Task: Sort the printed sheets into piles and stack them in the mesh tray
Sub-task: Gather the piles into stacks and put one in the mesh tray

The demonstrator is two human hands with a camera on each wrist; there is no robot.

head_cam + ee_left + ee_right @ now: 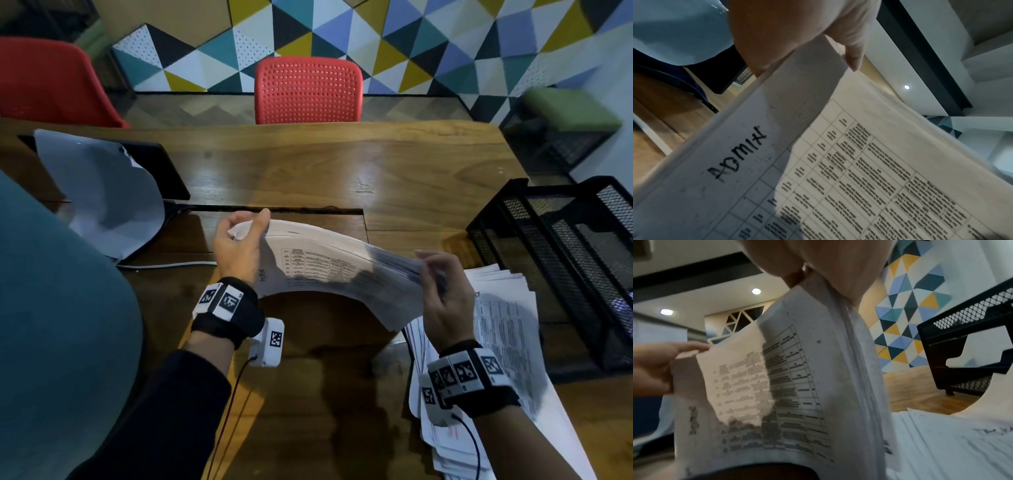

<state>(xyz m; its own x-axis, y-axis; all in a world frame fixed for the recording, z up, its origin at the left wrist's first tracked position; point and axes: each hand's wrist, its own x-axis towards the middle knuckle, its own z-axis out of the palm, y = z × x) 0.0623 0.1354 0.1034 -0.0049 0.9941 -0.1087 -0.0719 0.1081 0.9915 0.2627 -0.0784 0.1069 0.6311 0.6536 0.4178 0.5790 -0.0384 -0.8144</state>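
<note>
A thick bundle of printed sheets [329, 263] arches above the wooden table [308, 164], held at both ends. My left hand [239, 240] pinches its left end, thumb on top. My right hand [438, 294] grips the fanned right end. The top sheet [818, 162] carries a printed table and the handwritten word "ADMIN". From the right wrist, the bundle [777, 386] hangs from my fingers. A second pile of printed sheets [507, 342] lies on the table under my right wrist. The black mesh tray [565, 246] stands at the right edge; its contents are hard to see.
Loose white sheets [102, 192] curl over a black flat object [164, 171] at the left. A cable slot [274, 209] crosses the table's middle. A red chair [308, 90] stands beyond the far edge, another red chair [51, 82] at far left. A teal shape [51, 325] fills the left foreground.
</note>
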